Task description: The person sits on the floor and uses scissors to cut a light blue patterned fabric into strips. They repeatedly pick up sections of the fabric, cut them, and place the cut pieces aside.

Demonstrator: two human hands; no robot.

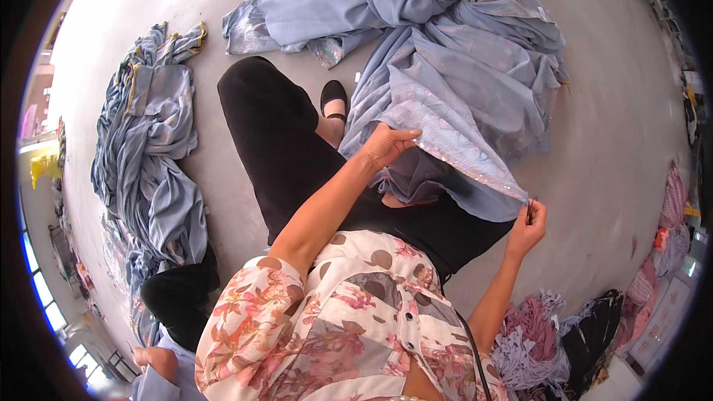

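A large light blue fabric point(460, 82) with a shiny, patterned, sequin-like border point(453, 150) is spread from the floor over my lap. My left hand point(388, 146) pinches the border's edge between thumb and fingers. At the border's far right corner, my right hand point(528, 226) is closed around a small dark tool point(529, 210), whose kind I cannot make out. That tool touches the corner of the fabric. The edge runs taut and slanting between both hands. Part of the fabric falls in folds over my black trousers point(275, 134).
More blue fabric point(319, 11) is heaped ahead on the grey floor point(616, 104). A long bluish fabric pile point(152, 148) lies at the left, beside another person's hand point(157, 360). Pink, grey and black fabrics point(535, 334) lie at the lower right.
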